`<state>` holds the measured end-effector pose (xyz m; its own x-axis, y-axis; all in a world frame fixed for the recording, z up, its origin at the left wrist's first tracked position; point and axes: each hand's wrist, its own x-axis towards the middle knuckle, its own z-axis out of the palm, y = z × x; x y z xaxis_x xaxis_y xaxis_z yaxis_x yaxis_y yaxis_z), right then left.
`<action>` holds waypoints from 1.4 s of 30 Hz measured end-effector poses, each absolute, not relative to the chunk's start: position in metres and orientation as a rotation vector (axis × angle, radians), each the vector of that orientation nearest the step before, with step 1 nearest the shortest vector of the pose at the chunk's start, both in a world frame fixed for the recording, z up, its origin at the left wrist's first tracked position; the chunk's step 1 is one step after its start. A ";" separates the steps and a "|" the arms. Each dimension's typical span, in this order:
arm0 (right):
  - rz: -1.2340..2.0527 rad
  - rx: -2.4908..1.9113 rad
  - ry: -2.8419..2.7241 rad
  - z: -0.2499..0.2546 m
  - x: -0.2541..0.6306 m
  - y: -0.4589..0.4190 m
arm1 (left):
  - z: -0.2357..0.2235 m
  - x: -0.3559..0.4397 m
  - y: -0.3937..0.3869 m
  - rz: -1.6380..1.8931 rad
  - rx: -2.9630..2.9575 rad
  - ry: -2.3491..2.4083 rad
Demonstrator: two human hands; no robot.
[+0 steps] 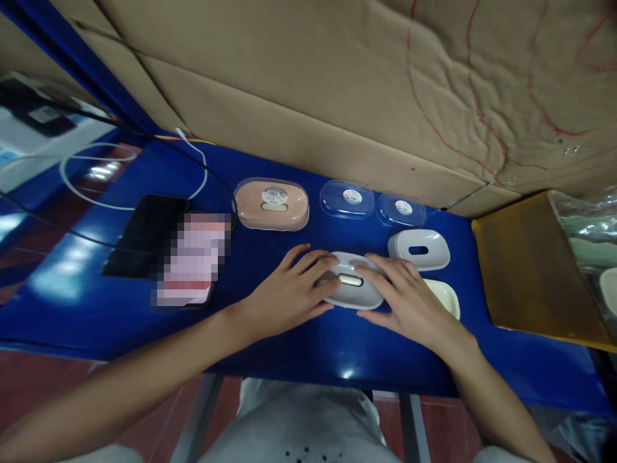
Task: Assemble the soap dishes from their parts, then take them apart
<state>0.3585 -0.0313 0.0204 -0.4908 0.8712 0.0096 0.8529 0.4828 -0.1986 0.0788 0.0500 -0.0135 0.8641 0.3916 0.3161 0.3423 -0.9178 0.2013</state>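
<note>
Between my two hands, on the blue table, is a light grey oval plastic dish with a pale piece showing in its central slot. My left hand grips its left side, fingers over the rim. From the right, my right hand holds the other side with curved fingers. Just beyond the right hand stands a similar grey-white slotted dish. A cream dish lies partly hidden behind that hand. Farther back are a peach oval box under a clear cover and two clear oval lids with round stickers.
A phone with a blurred screen lies on the left beside a black flat object. A white cable loops nearby. Cardboard rises along the table's back. An open carton with plastic-wrapped pieces stands at right.
</note>
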 end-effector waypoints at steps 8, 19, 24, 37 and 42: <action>0.419 -1.537 -2.532 0.023 0.367 -0.011 | -0.014 0.077 0.053 0.532 2.901 0.615; 0.273 -1.711 -2.438 0.011 0.371 0.073 | -0.005 0.074 0.056 0.624 2.854 0.692; 0.242 -1.675 -2.431 0.013 0.371 0.070 | -0.005 0.074 0.056 0.601 2.840 0.686; 0.691 -1.584 -2.336 0.037 0.378 0.055 | -0.011 0.074 0.059 0.670 2.740 0.831; 0.619 -1.603 -2.468 0.050 0.368 0.027 | -0.012 0.075 0.058 0.748 2.842 0.846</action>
<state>0.3685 0.0270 0.0497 -0.4251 0.8986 -0.1088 0.8436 0.3498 -0.4075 0.0750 0.0576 -0.0116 0.7277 0.5335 0.4311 0.4927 -0.8438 0.2126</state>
